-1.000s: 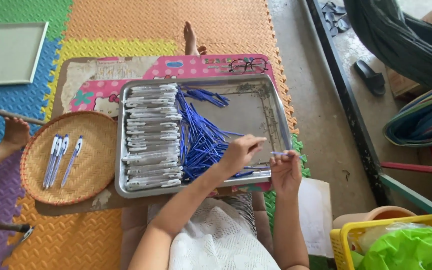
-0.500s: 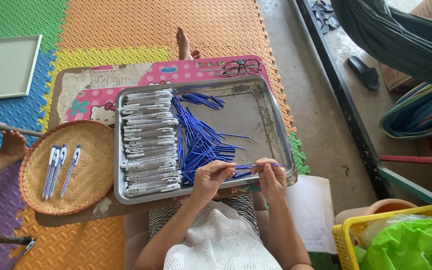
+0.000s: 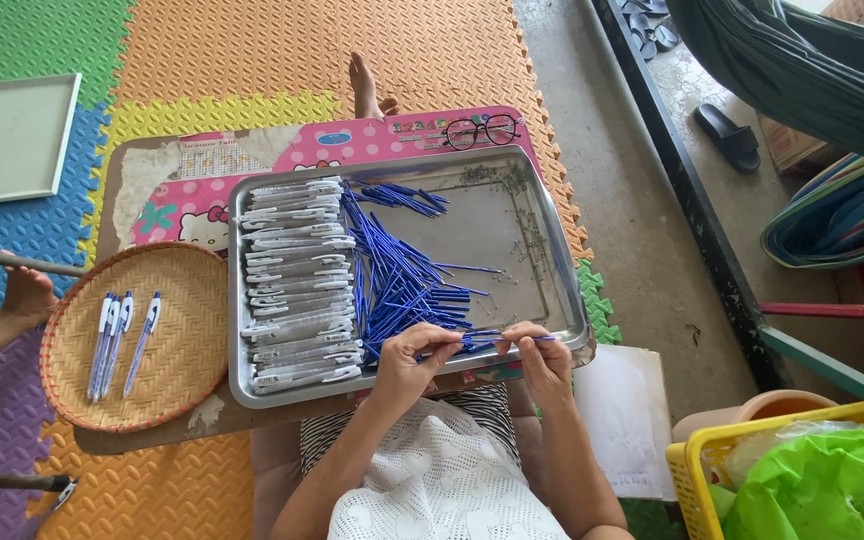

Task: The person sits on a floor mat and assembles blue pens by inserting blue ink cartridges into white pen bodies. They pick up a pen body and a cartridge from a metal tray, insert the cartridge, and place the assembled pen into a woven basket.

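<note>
Pinching one blue refill point(image 3: 492, 340) between both hands at the tray's point(image 3: 552, 215) near edge: left hand point(image 3: 414, 357) closed on one end, right hand point(image 3: 542, 355) closed on the other, fingertips close together. Lying just behind, a heap of blue refills point(image 3: 397, 285) mid-tray, with white barrels point(image 3: 297, 285) stacked along the tray's left side. Resting at the tabletop's left end, a woven basket point(image 3: 187, 300) with finished pens point(image 3: 122, 335). Sitting at the far edge, glasses point(image 3: 482, 130).
</note>
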